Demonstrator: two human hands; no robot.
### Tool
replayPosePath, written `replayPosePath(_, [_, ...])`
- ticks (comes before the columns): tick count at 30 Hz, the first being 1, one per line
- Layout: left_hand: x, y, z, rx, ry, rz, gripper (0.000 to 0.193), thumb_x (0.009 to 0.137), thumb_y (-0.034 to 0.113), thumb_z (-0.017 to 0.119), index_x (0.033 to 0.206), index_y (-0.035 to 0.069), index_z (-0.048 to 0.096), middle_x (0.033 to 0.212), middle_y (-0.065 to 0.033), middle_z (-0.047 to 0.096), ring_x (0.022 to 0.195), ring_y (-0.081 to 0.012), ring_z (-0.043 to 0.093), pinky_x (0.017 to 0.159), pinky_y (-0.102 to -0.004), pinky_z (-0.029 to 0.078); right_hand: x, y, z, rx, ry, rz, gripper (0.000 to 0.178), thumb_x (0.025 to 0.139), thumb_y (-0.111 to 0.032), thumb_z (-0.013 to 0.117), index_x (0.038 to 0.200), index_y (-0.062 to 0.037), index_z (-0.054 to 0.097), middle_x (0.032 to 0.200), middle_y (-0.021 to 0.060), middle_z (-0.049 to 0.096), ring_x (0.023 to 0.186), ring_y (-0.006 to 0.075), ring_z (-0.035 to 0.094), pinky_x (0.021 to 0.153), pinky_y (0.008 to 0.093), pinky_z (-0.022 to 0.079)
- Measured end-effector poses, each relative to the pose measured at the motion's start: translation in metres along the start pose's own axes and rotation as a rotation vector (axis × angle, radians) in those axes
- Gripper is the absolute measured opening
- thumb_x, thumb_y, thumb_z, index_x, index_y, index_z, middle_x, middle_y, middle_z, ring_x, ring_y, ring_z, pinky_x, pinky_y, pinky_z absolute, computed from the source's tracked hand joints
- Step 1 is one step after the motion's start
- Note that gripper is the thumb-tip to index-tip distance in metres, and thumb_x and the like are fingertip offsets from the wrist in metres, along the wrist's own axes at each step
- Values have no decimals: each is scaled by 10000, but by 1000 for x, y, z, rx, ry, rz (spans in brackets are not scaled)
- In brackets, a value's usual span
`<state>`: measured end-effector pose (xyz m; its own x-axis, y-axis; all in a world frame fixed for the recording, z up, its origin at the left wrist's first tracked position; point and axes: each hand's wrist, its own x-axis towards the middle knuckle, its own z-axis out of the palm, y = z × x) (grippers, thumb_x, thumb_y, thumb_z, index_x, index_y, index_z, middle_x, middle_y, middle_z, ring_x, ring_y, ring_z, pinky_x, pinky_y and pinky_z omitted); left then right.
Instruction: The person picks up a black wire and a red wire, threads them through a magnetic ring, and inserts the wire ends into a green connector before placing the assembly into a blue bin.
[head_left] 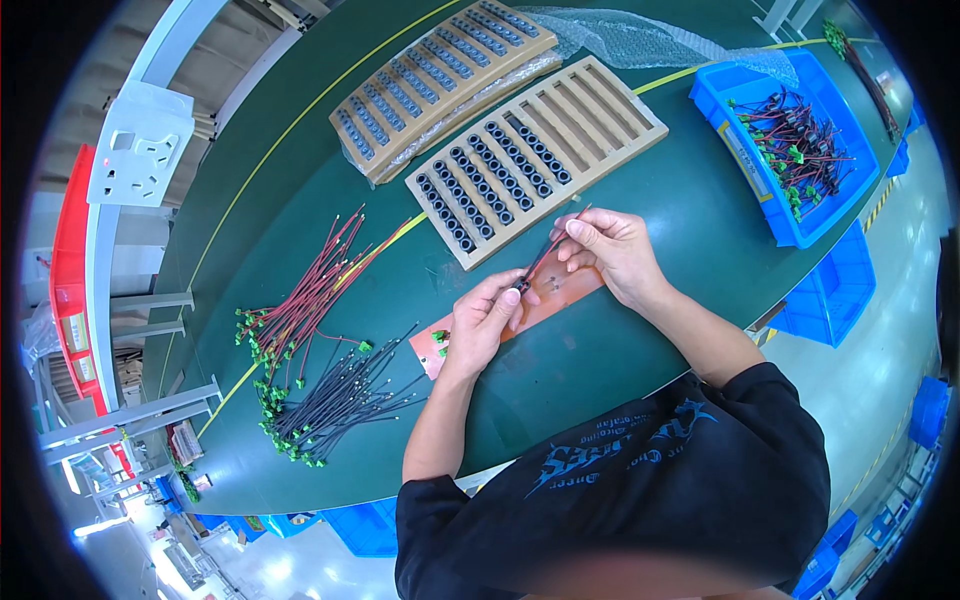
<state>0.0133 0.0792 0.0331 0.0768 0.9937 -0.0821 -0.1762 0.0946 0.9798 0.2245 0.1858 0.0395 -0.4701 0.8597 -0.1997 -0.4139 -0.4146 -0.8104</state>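
My left hand (482, 322) is closed on a small black part (521, 286), pinched between thumb and fingers. From that part a red and black wire pair (545, 254) runs up to my right hand (612, 252), whose thumb and fingers pinch the wires near their upper end. Beneath both hands lies a copper-coloured board (565, 297), with small green connectors (440, 338) at its left end. To the left are a bundle of red wires (318, 285) and a bundle of black wires (345, 398), both with green connectors at one end.
A slotted tray (615, 150) partly filled with black round parts stands ahead. Behind it is a wrapped stack of filled trays (440, 75), with bubble wrap (640, 40) alongside. A blue bin (740, 185) of wired assemblies sits at right; another blue bin (830, 290) is beyond the table edge.
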Motion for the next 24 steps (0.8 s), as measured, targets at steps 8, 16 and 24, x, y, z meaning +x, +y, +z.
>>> replayPosePath(8, [-1,-4,-6,-45,15,-21,323,1065,161,544,1331,-16,590,971,-124,679,680,-116,530,649,-279,486,-5,-2,6,10,-148,-67,195,1037,-196,600,1013,-6,635,1038,125,684,845,174,674,682,300,564])
replayPosePath(16, [-4,-3,-9,-50,-61,-40,303,1061,158,544,1313,6,615,969,-111,677,669,-97,492,631,-246,429,-4,-1,2,359,-475,151,310,1079,-302,514,1093,-5,601,935,156,704,844,157,687,734,290,564])
replayPosePath(24, [-8,-5,-18,29,-79,-122,309,1053,177,577,1305,7,634,959,-35,677,705,-43,482,619,-216,412,-6,0,13,-81,-313,103,263,1076,-258,533,1185,-21,556,820,98,705,738,125,673,669,254,549])
